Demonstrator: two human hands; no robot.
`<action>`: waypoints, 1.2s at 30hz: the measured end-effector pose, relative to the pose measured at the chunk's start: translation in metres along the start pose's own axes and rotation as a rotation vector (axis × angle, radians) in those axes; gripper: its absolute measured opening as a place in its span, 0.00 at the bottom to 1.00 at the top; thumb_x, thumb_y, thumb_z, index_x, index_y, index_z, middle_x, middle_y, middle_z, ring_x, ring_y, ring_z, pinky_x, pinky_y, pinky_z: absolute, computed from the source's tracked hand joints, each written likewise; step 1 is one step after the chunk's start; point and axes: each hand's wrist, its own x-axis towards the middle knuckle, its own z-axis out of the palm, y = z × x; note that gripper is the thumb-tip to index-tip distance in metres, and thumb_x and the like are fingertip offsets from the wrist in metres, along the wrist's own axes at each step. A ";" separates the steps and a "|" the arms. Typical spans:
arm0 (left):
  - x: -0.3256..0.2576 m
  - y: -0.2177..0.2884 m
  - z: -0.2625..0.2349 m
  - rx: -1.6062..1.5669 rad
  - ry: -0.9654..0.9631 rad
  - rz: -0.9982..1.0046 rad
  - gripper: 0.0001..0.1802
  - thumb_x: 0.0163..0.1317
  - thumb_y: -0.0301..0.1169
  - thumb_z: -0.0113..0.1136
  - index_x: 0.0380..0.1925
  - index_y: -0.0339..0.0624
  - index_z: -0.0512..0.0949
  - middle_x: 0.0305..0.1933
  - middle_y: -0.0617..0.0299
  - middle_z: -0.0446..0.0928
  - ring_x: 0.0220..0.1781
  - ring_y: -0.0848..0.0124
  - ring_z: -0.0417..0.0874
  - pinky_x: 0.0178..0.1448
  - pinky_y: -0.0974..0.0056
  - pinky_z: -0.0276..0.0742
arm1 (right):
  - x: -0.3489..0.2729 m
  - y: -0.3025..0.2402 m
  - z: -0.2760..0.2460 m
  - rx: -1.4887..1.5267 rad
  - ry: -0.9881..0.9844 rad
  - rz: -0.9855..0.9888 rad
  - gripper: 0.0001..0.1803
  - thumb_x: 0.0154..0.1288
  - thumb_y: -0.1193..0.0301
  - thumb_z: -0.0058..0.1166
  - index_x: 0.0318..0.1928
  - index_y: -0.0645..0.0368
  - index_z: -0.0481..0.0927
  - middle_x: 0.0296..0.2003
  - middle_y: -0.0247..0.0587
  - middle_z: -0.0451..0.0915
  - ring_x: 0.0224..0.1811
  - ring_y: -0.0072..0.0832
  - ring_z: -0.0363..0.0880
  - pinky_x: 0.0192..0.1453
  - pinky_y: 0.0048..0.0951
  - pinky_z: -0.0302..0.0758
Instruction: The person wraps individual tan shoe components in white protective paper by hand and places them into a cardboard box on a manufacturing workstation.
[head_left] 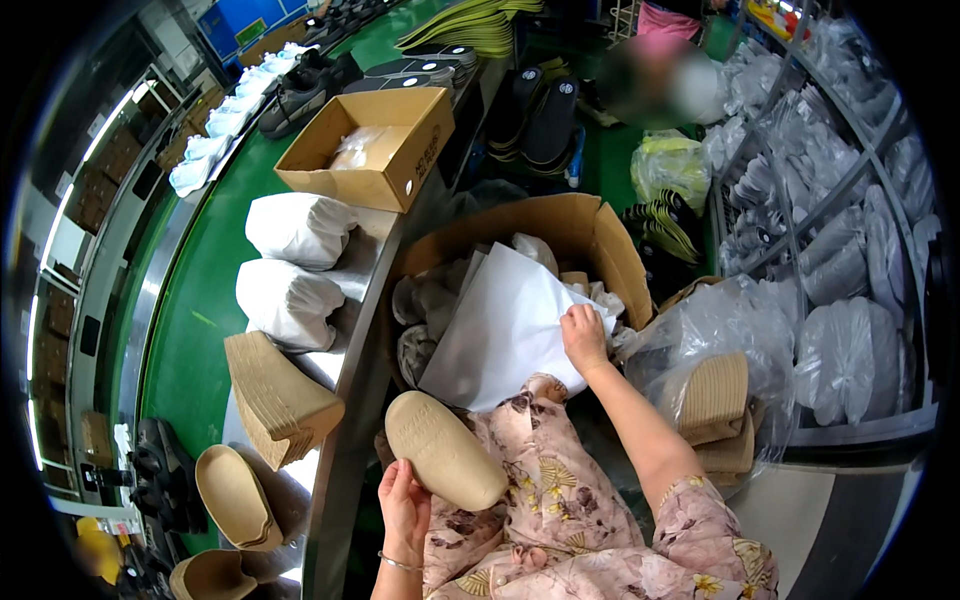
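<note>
My left hand (403,505) pinches the lower left edge of a tan moulded-pulp shoe insert (440,448), tilted above my lap. In my right hand (584,338) is the right edge of a sheet of white paper (508,325). The sheet spreads over an open cardboard box (622,255) with grey and pale wrapped things inside, partly hidden by the paper. Left of the box, a nested stack of tan pulp inserts (282,398) rests on the metal ledge, with shallow tan pulp inserts (232,490) nearer me.
Two white wrapped bundles (298,232) and a small cardboard carton (425,150) stand along the green conveyor (205,330). Clear plastic bags of inserts (712,400) lie to my right, beside a metal rack (860,430) of bagged goods. Black insoles (545,120) and another person are beyond.
</note>
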 end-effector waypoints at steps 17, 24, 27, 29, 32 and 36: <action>0.026 0.002 0.057 0.122 -0.147 0.138 0.07 0.64 0.31 0.52 0.37 0.38 0.71 0.34 0.67 0.74 0.36 0.79 0.72 0.42 0.73 0.69 | 0.030 -0.090 -0.126 0.108 -0.012 -0.018 0.07 0.55 0.78 0.47 0.37 0.63 0.73 0.55 0.64 0.62 0.58 0.56 0.62 0.60 0.48 0.62; 0.032 -0.002 0.074 0.049 -0.178 0.178 0.08 0.64 0.31 0.53 0.36 0.38 0.71 0.35 0.67 0.74 0.37 0.79 0.72 0.45 0.72 0.68 | 0.031 -0.158 -0.220 0.280 -0.153 -0.231 0.06 0.53 0.79 0.49 0.34 0.64 0.71 0.55 0.68 0.60 0.57 0.58 0.64 0.59 0.46 0.64; 0.032 -0.003 0.079 -0.066 -0.255 0.210 0.07 0.64 0.31 0.52 0.37 0.38 0.71 0.35 0.66 0.74 0.38 0.78 0.73 0.46 0.71 0.69 | 0.026 -0.180 -0.246 0.336 -0.285 -0.329 0.08 0.52 0.76 0.48 0.35 0.64 0.71 0.56 0.68 0.60 0.58 0.56 0.63 0.60 0.45 0.64; 0.033 -0.007 0.078 -0.160 -0.308 0.225 0.06 0.64 0.28 0.50 0.39 0.38 0.70 0.37 0.63 0.75 0.39 0.76 0.75 0.47 0.69 0.71 | 0.025 -0.195 -0.265 0.346 -0.404 -0.371 0.10 0.52 0.73 0.52 0.34 0.65 0.71 0.56 0.66 0.61 0.58 0.54 0.64 0.60 0.43 0.65; 0.014 0.007 0.084 -0.080 -0.333 0.136 0.12 0.64 0.28 0.50 0.46 0.37 0.70 0.44 0.60 0.75 0.46 0.72 0.75 0.47 0.69 0.74 | 0.024 -0.202 -0.272 0.658 -0.528 -0.403 0.12 0.53 0.70 0.55 0.35 0.66 0.72 0.56 0.63 0.62 0.57 0.51 0.66 0.59 0.42 0.66; 0.002 0.015 0.080 -0.147 -0.442 0.092 0.17 0.66 0.31 0.45 0.53 0.36 0.68 0.46 0.58 0.75 0.47 0.69 0.76 0.48 0.66 0.76 | 0.052 -0.179 -0.265 1.097 -0.620 -0.007 0.17 0.56 0.68 0.57 0.46 0.61 0.73 0.59 0.52 0.62 0.60 0.43 0.64 0.59 0.37 0.66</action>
